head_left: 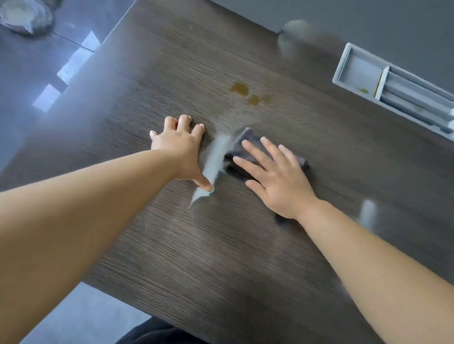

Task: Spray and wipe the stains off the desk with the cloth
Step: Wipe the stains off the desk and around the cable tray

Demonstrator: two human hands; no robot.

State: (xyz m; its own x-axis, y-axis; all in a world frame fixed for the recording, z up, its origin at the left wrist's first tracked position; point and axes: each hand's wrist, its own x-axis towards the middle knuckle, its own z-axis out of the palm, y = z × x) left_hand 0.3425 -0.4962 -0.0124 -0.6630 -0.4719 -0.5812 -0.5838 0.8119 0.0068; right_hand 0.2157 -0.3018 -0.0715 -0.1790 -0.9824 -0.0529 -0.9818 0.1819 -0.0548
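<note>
A dark wood-grain desk (178, 248) fills the view. Two small yellow-brown stains (245, 92) lie on it beyond my hands. My right hand (276, 175) lies flat with fingers spread on a dark grey cloth (242, 146), pressing it onto the desk just short of the stains. My left hand (181, 147) rests palm down on the bare desk to the left of the cloth, holding nothing. Between the hands runs a pale wet streak (211, 168). No spray bottle is clearly visible; the picture is blurred.
A grey recessed cable tray (359, 71) sits in the desk at the far right. A grey partition (336, 11) stands along the back edge. The desk's left edge drops to a glossy floor (40, 80), where a blurred grey object (20, 7) lies.
</note>
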